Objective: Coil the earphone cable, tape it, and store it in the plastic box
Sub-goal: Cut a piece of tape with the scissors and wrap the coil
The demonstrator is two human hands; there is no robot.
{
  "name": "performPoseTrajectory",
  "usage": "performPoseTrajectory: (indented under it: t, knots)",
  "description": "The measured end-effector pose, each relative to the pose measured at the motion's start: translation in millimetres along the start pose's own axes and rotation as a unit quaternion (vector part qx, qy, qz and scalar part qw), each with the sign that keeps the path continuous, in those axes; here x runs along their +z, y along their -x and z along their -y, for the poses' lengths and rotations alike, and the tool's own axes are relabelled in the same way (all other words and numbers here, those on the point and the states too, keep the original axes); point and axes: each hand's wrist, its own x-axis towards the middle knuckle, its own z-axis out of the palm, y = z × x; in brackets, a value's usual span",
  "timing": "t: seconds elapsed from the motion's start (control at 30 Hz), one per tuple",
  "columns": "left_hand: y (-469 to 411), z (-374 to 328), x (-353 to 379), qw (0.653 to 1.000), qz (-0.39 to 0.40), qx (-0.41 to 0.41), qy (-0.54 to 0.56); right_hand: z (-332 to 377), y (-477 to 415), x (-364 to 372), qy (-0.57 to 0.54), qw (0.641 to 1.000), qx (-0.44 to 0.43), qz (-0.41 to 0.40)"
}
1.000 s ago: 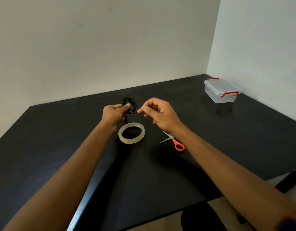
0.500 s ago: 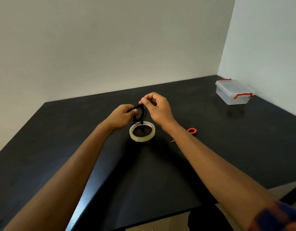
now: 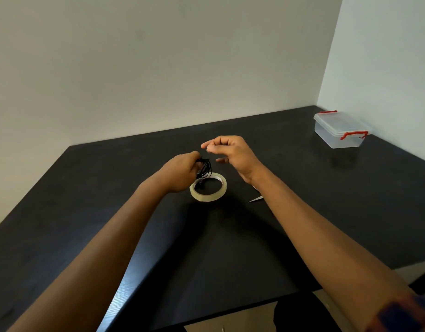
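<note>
Pale walls corner a black bench [image 3: 63,200]. Half a second ago both hands met at the coil. Now the right hand [image 3: 233,153] has lifted up and away from it, thumb and forefinger pinched, possibly on a last thin strand, though I cannot tell. The left hand [image 3: 180,173] grips the bundled earphone cable [image 3: 205,167] just above the tape roll [image 3: 208,198]. Coiling looks all but finished, so taping should come next. The plastic box [image 3: 338,133] stands lidded, well apart at the far right. The scissors [image 3: 255,199] poke out from under the right forearm.
</note>
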Motion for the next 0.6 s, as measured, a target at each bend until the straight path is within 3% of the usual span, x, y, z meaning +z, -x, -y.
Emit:
performPoseTrajectory:
  t: [0.17, 0.33, 0.6]
  knots:
    - [3.0, -1.6, -1.0, 1.000, 0.020, 0.018, 0.011, -1.6, -2.8, 3.4, 0.032, 0.996, 0.047, 0.070]
    - [5.7, 0.4, -2.4, 0.999, 0.039, 0.012, 0.006, -4.8, 2.5, 5.0, 0.068, 0.996, -0.046, 0.025]
    - [10.4, 0.1, -3.8, 0.997, 0.065, 0.025, 0.021, -2.0, 5.4, 3.3, 0.171, 0.975, -0.067, 0.124]
